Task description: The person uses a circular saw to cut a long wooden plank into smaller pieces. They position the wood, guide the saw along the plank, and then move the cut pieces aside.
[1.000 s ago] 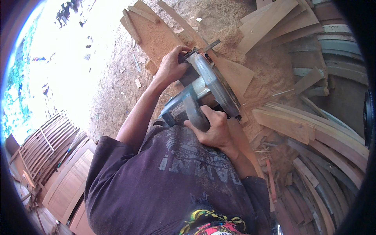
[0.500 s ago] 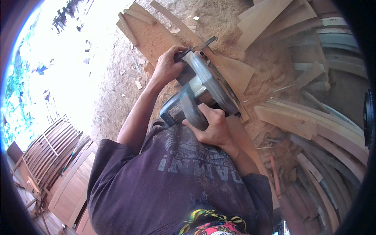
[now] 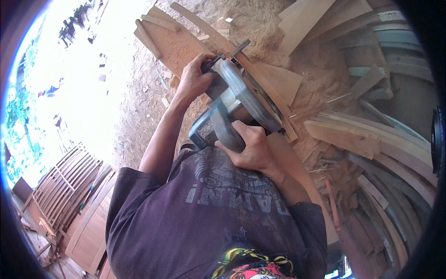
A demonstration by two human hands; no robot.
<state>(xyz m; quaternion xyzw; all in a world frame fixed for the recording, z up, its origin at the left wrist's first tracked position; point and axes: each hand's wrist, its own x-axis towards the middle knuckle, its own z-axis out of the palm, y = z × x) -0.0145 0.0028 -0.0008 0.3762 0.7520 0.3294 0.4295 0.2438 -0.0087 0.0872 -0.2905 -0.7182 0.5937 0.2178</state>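
A circular saw (image 3: 241, 90) with a grey blade guard and a dark blue-green motor body rests on a long wooden board (image 3: 174, 46). My right hand (image 3: 253, 146) is closed around its rear handle. At the saw's front left, my left hand (image 3: 197, 76) grips the dark front part near the base plate; some of its fingers are hidden by the saw. A metal guide bar (image 3: 240, 47) sticks out from the saw's front. Along the saw's right side runs a narrow wooden strip (image 3: 200, 23). The blade itself is hidden under the guard.
Thin wooden sticks (image 3: 148, 39) lie on the board's far end. Sawdust covers the ground. Wide offcuts (image 3: 309, 23) are piled at the far right, with stacked planks (image 3: 344, 135) on the right. A slatted wooden frame (image 3: 65, 186) and a wooden panel (image 3: 90, 218) stand at the lower left.
The saw has slid slightly forward along the board, away from me, with both hands still on it. The whole view has also shifted a little.
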